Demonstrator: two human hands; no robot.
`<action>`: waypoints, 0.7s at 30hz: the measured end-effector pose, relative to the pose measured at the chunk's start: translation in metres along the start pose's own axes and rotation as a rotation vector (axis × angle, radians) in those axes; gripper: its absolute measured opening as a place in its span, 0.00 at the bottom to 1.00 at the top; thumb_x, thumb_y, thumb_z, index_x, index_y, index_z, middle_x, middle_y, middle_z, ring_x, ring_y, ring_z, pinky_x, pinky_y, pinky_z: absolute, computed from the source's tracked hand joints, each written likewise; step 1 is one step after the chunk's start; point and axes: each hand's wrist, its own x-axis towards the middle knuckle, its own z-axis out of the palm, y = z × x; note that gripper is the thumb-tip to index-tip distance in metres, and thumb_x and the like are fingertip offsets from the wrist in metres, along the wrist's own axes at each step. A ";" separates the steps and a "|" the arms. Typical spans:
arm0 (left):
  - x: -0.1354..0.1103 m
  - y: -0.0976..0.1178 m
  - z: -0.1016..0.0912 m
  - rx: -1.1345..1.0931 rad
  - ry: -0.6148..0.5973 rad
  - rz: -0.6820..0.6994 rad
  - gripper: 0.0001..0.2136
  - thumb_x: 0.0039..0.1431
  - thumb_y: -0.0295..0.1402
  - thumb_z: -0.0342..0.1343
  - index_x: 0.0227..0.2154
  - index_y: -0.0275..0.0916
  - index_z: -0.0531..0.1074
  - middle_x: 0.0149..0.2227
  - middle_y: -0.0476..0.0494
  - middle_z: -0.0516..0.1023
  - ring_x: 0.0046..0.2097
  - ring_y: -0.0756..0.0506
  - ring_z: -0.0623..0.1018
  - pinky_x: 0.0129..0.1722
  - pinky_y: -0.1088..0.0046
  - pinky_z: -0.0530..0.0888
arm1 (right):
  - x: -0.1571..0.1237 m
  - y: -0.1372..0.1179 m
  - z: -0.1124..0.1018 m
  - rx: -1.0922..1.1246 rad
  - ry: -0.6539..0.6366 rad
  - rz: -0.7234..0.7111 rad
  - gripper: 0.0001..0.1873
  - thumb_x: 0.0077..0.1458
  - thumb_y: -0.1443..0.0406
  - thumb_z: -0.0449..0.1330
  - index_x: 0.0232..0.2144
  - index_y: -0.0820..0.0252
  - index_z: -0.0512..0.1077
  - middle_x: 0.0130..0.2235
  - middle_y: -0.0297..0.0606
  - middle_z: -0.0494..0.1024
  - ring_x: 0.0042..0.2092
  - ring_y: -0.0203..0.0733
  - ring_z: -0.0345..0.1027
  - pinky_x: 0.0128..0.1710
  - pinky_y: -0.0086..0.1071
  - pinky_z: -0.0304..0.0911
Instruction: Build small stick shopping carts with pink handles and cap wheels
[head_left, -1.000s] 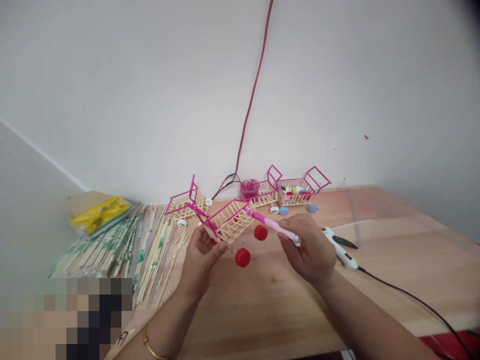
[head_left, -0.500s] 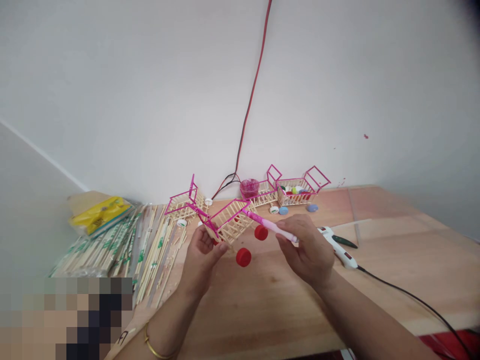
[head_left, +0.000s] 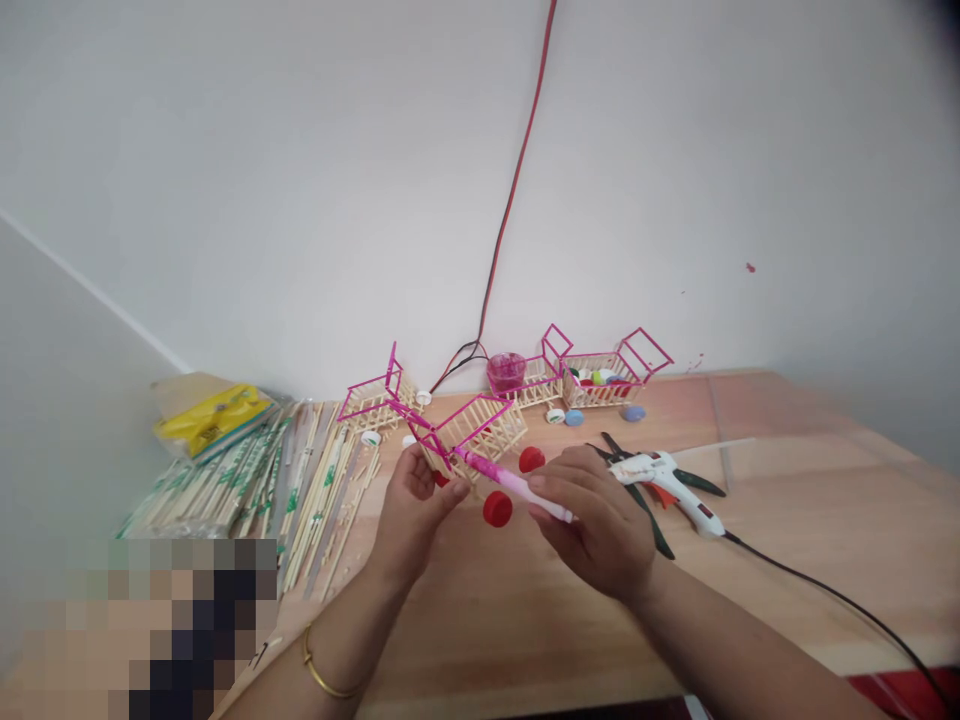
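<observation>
My left hand (head_left: 424,505) grips a small cart (head_left: 491,428) built of thin wooden sticks, held tilted above the table. Pink colour covers its top rim and handle frame, and red bottle caps (head_left: 497,509) serve as its wheels. In my right hand (head_left: 596,515) is a pink-and-white marker pen (head_left: 514,482), pinched between thumb and fingers. The pen's pink tip touches or nearly touches the rim near the cart's handle end. My left fingers are partly hidden behind the cart.
Behind stand more stick carts (head_left: 375,400), one holding coloured caps (head_left: 596,380), and a cup of pink paint (head_left: 506,372). Bundled sticks (head_left: 214,480) and a yellow packet (head_left: 217,418) lie left. A hot glue gun (head_left: 675,485) rests on green-handled pliers (head_left: 701,482) at right, its cord trailing forward.
My right hand has moved left and down, bringing the pen from the cart's far rim corner to the handle end. More of the glue gun and pliers now shows.
</observation>
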 end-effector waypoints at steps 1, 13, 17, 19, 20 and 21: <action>0.000 -0.001 0.000 -0.002 -0.003 -0.003 0.22 0.45 0.34 0.68 0.44 0.40 0.68 0.45 0.43 0.76 0.49 0.44 0.74 0.50 0.68 0.69 | 0.000 -0.001 0.001 0.008 -0.002 -0.007 0.19 0.54 0.74 0.58 0.49 0.60 0.66 0.35 0.42 0.79 0.36 0.41 0.71 0.37 0.40 0.68; -0.001 0.000 -0.002 -0.003 -0.009 0.011 0.22 0.48 0.34 0.67 0.45 0.40 0.68 0.45 0.43 0.77 0.49 0.44 0.74 0.50 0.68 0.70 | -0.003 0.007 -0.002 -0.068 0.046 0.004 0.18 0.54 0.74 0.59 0.48 0.61 0.67 0.36 0.45 0.78 0.38 0.43 0.72 0.36 0.40 0.69; -0.001 0.000 -0.001 -0.010 -0.005 0.004 0.22 0.47 0.34 0.67 0.45 0.40 0.68 0.45 0.43 0.77 0.49 0.44 0.75 0.49 0.68 0.70 | -0.002 0.004 0.000 -0.035 0.033 0.001 0.18 0.54 0.74 0.59 0.48 0.61 0.67 0.35 0.43 0.78 0.37 0.42 0.71 0.37 0.40 0.69; -0.001 -0.001 -0.001 -0.013 -0.006 0.002 0.22 0.47 0.34 0.67 0.45 0.40 0.69 0.45 0.43 0.77 0.49 0.44 0.74 0.49 0.68 0.70 | -0.001 0.000 0.001 -0.015 0.022 -0.004 0.19 0.54 0.74 0.59 0.48 0.60 0.67 0.35 0.42 0.79 0.37 0.42 0.71 0.37 0.40 0.69; -0.001 -0.001 0.000 -0.013 -0.006 0.000 0.22 0.47 0.34 0.68 0.45 0.40 0.69 0.46 0.43 0.76 0.49 0.44 0.74 0.50 0.68 0.70 | -0.001 -0.002 0.002 -0.007 0.015 -0.010 0.19 0.54 0.73 0.59 0.49 0.60 0.66 0.35 0.42 0.79 0.36 0.42 0.71 0.37 0.39 0.69; -0.001 0.000 0.000 -0.014 -0.007 -0.001 0.22 0.47 0.34 0.68 0.45 0.40 0.69 0.46 0.43 0.76 0.49 0.44 0.74 0.50 0.69 0.70 | 0.000 -0.003 0.002 0.001 0.006 -0.020 0.18 0.55 0.73 0.59 0.49 0.60 0.66 0.35 0.43 0.79 0.36 0.41 0.71 0.37 0.39 0.69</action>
